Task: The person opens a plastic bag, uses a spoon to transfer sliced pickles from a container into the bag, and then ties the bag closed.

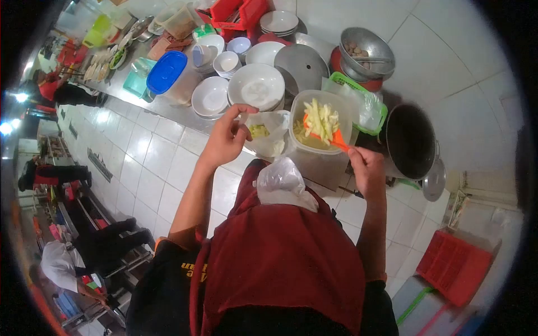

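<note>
My right hand (367, 169) grips the handle of an orange spoon (339, 141). A heap of pale yellow-green vegetable strips (320, 120) lies on the spoon, above a square clear plastic tub (345, 115). More strips are visible inside that tub. My left hand (228, 139) pinches the edge of a clear plastic bag (273, 124), which sits left of the tub with some yellow-green pieces in it. Bunched plastic bags (280, 180) are at my waist, against the red apron (280, 257).
Stacked white bowls (256, 84), a blue-lidded container (167, 73) and a round metal lid (301, 68) crowd the counter. At right are a green basket (383, 119), a metal bowl (374, 47) and a dark wok (411, 140). Other people (61, 263) stand at left.
</note>
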The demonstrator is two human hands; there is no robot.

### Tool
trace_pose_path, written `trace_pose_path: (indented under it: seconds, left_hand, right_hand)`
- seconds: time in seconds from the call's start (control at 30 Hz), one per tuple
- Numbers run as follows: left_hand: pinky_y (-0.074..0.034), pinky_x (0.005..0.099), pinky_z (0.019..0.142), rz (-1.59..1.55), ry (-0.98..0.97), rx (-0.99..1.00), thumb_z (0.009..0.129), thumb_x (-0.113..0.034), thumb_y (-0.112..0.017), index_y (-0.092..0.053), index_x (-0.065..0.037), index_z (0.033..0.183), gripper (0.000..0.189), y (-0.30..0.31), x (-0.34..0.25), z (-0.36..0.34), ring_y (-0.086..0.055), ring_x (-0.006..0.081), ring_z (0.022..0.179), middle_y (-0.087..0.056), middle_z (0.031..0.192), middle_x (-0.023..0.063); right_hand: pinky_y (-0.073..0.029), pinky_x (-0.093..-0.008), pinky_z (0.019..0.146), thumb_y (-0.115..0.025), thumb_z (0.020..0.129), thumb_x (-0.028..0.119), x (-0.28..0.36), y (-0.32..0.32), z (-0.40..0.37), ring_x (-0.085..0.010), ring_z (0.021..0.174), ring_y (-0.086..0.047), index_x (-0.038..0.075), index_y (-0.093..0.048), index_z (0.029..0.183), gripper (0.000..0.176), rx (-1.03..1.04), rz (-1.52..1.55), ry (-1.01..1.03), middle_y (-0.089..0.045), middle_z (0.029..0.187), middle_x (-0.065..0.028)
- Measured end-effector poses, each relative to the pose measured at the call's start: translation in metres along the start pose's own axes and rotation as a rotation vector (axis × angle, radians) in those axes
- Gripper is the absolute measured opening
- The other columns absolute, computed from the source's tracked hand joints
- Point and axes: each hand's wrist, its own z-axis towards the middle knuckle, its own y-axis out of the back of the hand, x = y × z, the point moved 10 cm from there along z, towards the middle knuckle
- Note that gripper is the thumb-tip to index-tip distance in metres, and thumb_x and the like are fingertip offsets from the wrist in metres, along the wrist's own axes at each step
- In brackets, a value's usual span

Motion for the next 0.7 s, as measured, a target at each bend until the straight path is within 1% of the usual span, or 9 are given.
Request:
trace_pose_path:
  seconds: [0.13,0.27,0.3,0.37,0.43,0.5,0.53,0.6,0.7]
  left_hand:
    - [-0.051,0.0267,0.069,0.016,-0.041,0.031,0.080,0.013,-0.038,-0.048,-0.001,0.122,0.045,0.004,-0.001,-0.004,-0.059,0.0127,0.074,-0.055,0.131,0.0138]
    - [-0.051,0.0265,0.067,-0.012,-0.085,0.044,0.077,0.014,-0.036,-0.049,-0.003,0.122,0.049,0.007,0.002,-0.009,-0.059,0.0127,0.071,-0.056,0.129,0.0141]
    - [-0.051,0.0265,0.067,0.002,-0.078,0.022,0.077,0.014,-0.036,-0.049,-0.003,0.122,0.049,0.011,0.000,-0.013,-0.059,0.0127,0.071,-0.056,0.129,0.0141]
    - [-0.051,0.0272,0.066,-0.034,0.002,0.046,0.076,0.013,-0.037,-0.049,-0.003,0.121,0.050,0.013,0.003,-0.015,-0.060,0.0134,0.076,-0.056,0.128,0.0134]
    - [-0.051,0.0278,0.065,0.003,-0.009,0.027,0.077,0.010,-0.040,-0.051,-0.003,0.123,0.049,0.018,0.003,-0.023,-0.059,0.0129,0.076,-0.057,0.127,0.0119]
    - [-0.051,0.0279,0.067,0.162,0.004,0.052,0.079,0.007,-0.045,-0.053,-0.004,0.126,0.049,0.012,0.014,-0.027,-0.060,0.0135,0.081,-0.058,0.128,0.0104]
    - [-0.051,0.0277,0.068,0.149,-0.019,0.058,0.079,0.006,-0.046,-0.053,-0.004,0.127,0.049,0.009,0.013,-0.029,-0.061,0.0139,0.084,-0.058,0.128,0.0102]
    - [-0.052,0.0287,0.067,0.136,-0.029,0.072,0.080,0.004,-0.048,-0.053,-0.003,0.128,0.048,0.003,0.002,-0.035,-0.064,0.0162,0.080,-0.061,0.122,0.0126]
    - [-0.054,0.0305,0.068,0.081,-0.090,0.047,0.080,0.001,-0.050,-0.053,0.000,0.126,0.046,-0.002,-0.004,-0.040,-0.065,0.0195,0.076,-0.063,0.116,0.0156]
  right_hand:
    - [-0.037,-0.0259,0.053,-0.058,0.093,0.015,0.020,-0.029,-0.010,-0.0053,0.057,-0.043,-0.008,-0.065,0.092,0.023,0.112,-0.047,0.104,-0.048,0.058,-0.0026]
    - [-0.043,-0.0282,0.057,-0.059,0.092,0.014,0.037,-0.078,-0.014,-0.0096,0.058,-0.052,-0.007,-0.065,0.091,0.022,0.234,0.032,0.159,-0.059,0.061,-0.0094]
    - [-0.043,-0.0282,0.057,-0.059,0.092,0.014,0.033,-0.091,-0.016,-0.0096,0.058,-0.052,-0.007,-0.065,0.091,0.022,0.257,0.040,0.171,-0.059,0.061,-0.0094]
    - [-0.032,-0.0254,0.051,-0.058,0.094,0.013,0.025,-0.112,-0.007,-0.0038,0.059,-0.037,-0.008,-0.062,0.087,0.022,0.264,0.035,0.175,-0.043,0.060,0.0015]
    - [-0.038,-0.0268,0.054,-0.058,0.093,0.013,0.027,-0.130,-0.007,-0.0053,0.060,-0.044,-0.007,-0.065,0.091,0.021,0.312,0.013,0.135,-0.051,0.061,-0.0017]
    - [-0.046,-0.0357,0.059,-0.058,0.091,0.018,0.010,-0.144,0.003,-0.0163,0.061,-0.059,-0.007,-0.063,0.087,0.026,0.281,0.002,0.142,-0.059,0.068,-0.0226]
    - [-0.046,-0.0393,0.059,-0.057,0.090,0.021,0.000,-0.154,0.009,-0.0244,0.062,-0.062,-0.006,-0.062,0.083,0.028,0.289,-0.014,0.162,-0.057,0.070,-0.0262]
    - [-0.046,-0.0434,0.062,-0.054,0.089,0.020,0.002,-0.167,0.020,-0.0417,0.068,-0.061,-0.005,-0.061,0.082,0.027,0.319,-0.170,0.183,-0.058,0.075,-0.0281]
    - [-0.049,-0.0480,0.069,-0.055,0.087,0.020,0.018,-0.179,0.030,-0.0434,0.079,-0.063,-0.003,-0.065,0.085,0.025,0.307,-0.267,0.195,-0.062,0.079,-0.0266]
